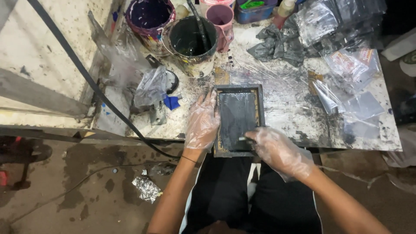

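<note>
Two risks I see: left hand (202,122) lies flat and open on the inky screen frame (238,119) overhanging the counter's (286,108) near edge while right hand (281,152) is closed on a small scraper (245,138), so the frame could tip or ink smear.

Table surface and items resting on it

The ink-stained table (286,112) carries a small dark printing frame (238,119) at its near edge, two open paint cans (193,41) and a pink cup (221,19) at the far side, grey crumpled rags (277,43), and clear plastic bags (351,86) spread over the right half.
</note>
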